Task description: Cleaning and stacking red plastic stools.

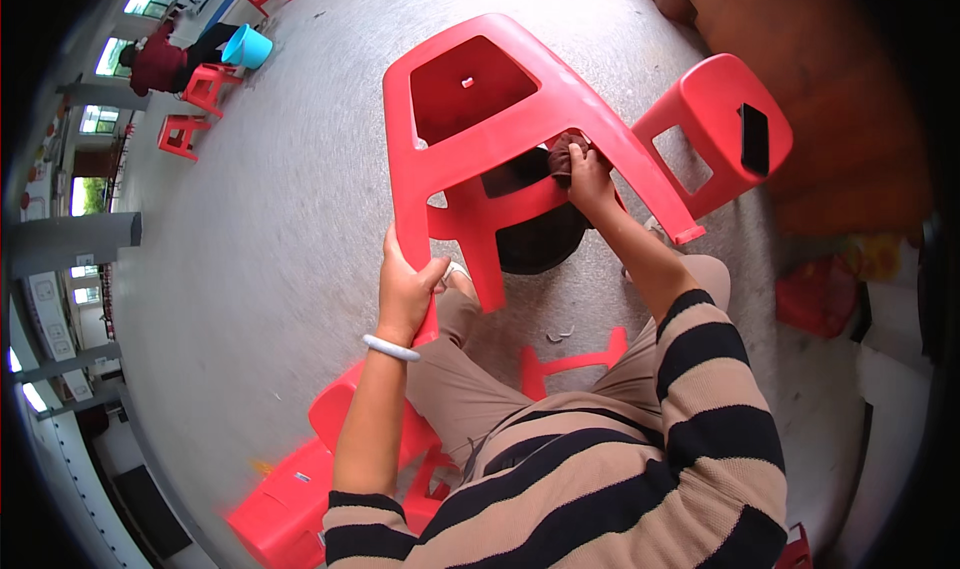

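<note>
A red plastic stool [480, 149] is tipped on its side in front of me, its legs pointing towards me. My left hand [409, 284] is closed around one leg near its foot, and a pale bangle sits on that wrist. In my right hand [589, 171] is a bunched dark brown cloth [564, 158], which lies against the inner side of the stool between the legs. Part of the cloth is hidden by my fingers and the stool. Beneath the stool a round black container [544, 246] stands on the floor, mostly covered from view.
A red stool [724, 89] at the right bears a black phone [754, 140]. More red stools [289, 501] stand at lower left, beside my legs. At upper left a person [161, 59] sits near a blue bucket [247, 46]. Dark wooden furniture [802, 96] lines the right side.
</note>
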A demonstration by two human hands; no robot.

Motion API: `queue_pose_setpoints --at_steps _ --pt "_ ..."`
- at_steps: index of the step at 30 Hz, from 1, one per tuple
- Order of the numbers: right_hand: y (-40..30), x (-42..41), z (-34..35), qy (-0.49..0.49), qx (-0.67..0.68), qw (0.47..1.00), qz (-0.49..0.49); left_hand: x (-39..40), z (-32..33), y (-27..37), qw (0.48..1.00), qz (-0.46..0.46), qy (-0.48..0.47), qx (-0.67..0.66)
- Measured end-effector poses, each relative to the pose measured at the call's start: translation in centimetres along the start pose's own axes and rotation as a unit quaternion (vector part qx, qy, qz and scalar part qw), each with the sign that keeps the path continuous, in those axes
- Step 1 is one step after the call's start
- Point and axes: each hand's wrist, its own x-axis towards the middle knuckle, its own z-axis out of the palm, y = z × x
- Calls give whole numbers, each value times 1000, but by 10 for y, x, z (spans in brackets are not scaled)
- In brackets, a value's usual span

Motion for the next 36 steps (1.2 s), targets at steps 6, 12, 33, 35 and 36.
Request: queue_pose_setpoints --at_steps 6,12,33,35,36 --pt "-58 -26 23 -212 -65 969 106 -1 -10 -8 999 -37 -3 20" --pt "-140 -52 13 -313 143 935 81 3 -7 -7 998 -50 -17 24" --pt "-140 -110 -75 -501 273 821 6 16 -5 -32 997 71 -12 15" --pt "-140 -85 -94 -443 368 813 85 8 -4 -21 1000 -4 -14 5" --pt "-142 -72 -107 -440 362 818 73 10 -8 -25 999 -20 -39 5"
